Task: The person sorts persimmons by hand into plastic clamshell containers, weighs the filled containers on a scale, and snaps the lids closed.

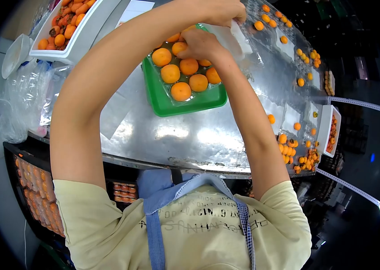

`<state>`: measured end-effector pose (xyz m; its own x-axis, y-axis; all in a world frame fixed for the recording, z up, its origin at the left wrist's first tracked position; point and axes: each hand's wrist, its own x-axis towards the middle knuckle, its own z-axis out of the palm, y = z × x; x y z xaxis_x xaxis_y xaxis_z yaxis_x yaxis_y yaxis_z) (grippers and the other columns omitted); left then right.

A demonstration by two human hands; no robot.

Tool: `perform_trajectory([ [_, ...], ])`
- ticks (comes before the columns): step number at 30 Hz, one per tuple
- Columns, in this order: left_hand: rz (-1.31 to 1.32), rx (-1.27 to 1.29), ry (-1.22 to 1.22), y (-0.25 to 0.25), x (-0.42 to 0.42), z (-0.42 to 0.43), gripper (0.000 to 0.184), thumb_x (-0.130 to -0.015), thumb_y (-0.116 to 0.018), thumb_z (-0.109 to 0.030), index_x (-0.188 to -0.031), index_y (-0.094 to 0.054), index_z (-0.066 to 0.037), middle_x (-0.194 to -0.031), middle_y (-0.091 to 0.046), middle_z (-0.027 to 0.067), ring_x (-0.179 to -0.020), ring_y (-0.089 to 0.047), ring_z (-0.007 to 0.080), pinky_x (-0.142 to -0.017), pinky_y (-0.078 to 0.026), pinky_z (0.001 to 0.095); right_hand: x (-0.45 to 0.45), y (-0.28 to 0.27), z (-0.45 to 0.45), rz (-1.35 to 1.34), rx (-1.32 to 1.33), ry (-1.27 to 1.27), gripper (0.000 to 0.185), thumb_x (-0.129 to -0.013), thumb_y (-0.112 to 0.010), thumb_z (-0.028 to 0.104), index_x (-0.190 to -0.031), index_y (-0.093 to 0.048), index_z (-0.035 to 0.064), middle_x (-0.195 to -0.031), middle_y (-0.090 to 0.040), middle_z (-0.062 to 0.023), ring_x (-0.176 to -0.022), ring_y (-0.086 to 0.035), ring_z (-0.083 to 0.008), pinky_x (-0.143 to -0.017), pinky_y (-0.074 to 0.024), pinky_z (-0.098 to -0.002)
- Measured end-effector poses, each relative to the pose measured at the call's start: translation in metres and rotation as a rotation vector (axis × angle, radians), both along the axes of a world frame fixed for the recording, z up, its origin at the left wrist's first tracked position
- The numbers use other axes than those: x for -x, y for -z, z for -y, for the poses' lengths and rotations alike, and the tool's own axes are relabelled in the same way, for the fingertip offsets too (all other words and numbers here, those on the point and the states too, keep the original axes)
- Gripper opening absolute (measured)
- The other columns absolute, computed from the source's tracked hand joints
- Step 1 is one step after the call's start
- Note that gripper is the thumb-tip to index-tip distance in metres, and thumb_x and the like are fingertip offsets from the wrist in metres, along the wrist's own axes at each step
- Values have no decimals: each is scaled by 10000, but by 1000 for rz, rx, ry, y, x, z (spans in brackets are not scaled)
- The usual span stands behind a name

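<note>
A green tray [156, 105] holds a clear plastic fruit tray [166, 88] filled with several orange persimmons [181, 91]. Over its far part, my right hand [200, 44] has its fingers curled down around a persimmon [179, 48]. My left arm crosses above, so my left hand [226, 11] is at the top, beyond the right one. Its fingers are bent closed at the edge of clear plastic film [255, 42], beside a white piece [241, 39]; the exact grip is partly hidden.
A white foam box [71, 54] of persimmons stands at the upper left, above crumpled plastic bags [28, 99]. Loose persimmons [284, 148] lie along the right of the metal table [167, 144], near another white box [336, 130]. A black crate [12, 168] with packed fruit is lower left.
</note>
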<state>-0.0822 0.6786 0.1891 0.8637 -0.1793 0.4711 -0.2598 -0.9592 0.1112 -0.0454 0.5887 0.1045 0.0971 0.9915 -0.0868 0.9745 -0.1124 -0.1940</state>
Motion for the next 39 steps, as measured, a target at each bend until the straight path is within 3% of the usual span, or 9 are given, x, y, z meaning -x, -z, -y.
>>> perform_trajectory([
  [6, 16, -56, -33, 0, 3, -1, 146, -642, -617, -93, -773, -681, -106, -739, -643, 108, -750, -628, 307, -667, -485, 418, 4, 0, 12, -60, -116, 20, 514, -593, -729, 316, -991, -564, 34, -892, -624, -157, -858, -605, -317, -726, -484, -415],
  [8, -8, 8, -13, 4, 6, -3, 194, -609, -621, -67, -787, -690, -101, -761, -646, 107, -768, -626, 300, -697, -495, 402, 16, -13, 33, -206, -207, 91, 517, -593, -734, 316, -997, -572, 37, -929, -619, -158, -869, -600, -323, -749, -481, -417],
  [9, -59, -117, -29, 17, 4, -12, 343, -609, -607, 50, -931, -639, -63, -976, -631, 84, -969, -581, 276, -885, -438, 368, 20, -24, 46, -319, -173, 130, 514, -605, -734, 322, -1000, -575, 33, -925, -612, -165, -877, -596, -317, -765, -476, -412],
  [12, -132, -29, -1, 14, 6, -17, 282, -661, -621, 36, -924, -637, -64, -966, -640, 80, -967, -585, 264, -910, -410, 368, 37, -13, 104, -731, -462, 55, 505, -638, -739, 316, -1017, -568, 29, -959, -593, -157, -900, -586, -295, -776, -472, -372],
  [14, -119, -1, -54, 3, 10, -1, 281, -649, -616, 48, -894, -663, -81, -930, -651, 70, -932, -584, 259, -867, -436, 356, 41, -14, 160, -945, -376, 158, 518, -643, -745, 298, -1046, -558, 33, -976, -581, -124, -911, -581, -268, -791, -468, -347],
  [18, -149, 4, -116, 0, 13, 3, 253, -671, -616, 21, -903, -663, -70, -923, -658, 68, -943, -596, 260, -879, -439, 352, 9, 25, 273, -1040, -490, 482, 532, -681, -752, 324, -1096, -557, 55, -1055, -586, -62, -936, -559, -173, -830, -452, -311],
  [24, -147, 18, -57, 5, 18, -6, 289, -670, -611, 44, -937, -657, -58, -938, -645, 76, -942, -590, 260, -862, -431, 342, -101, 86, 460, -527, -661, 1243, 552, -717, -764, 308, -1115, -542, -4, -1009, -602, -72, -834, -565, -145, -739, -487, -293],
  [29, -173, 83, -59, 5, 23, 1, 284, -678, -609, 55, -947, -645, -31, -946, -641, 89, -932, -592, 259, -853, -432, 336, -180, 104, 558, -118, -558, 1549, 586, -697, -729, 380, -1113, -546, 11, -1005, -628, -143, -932, -614, -250, -786, -490, -354],
  [39, -222, 172, -95, 6, 40, 2, 303, -687, -575, 115, -958, -627, -9, -958, -635, 98, -943, -595, 244, -859, -443, 305, -210, 121, 579, 82, -223, 1422, 482, -730, -691, 409, -1059, -619, 64, -1058, -626, -141, -956, -603, -310, -805, -476, -423],
])
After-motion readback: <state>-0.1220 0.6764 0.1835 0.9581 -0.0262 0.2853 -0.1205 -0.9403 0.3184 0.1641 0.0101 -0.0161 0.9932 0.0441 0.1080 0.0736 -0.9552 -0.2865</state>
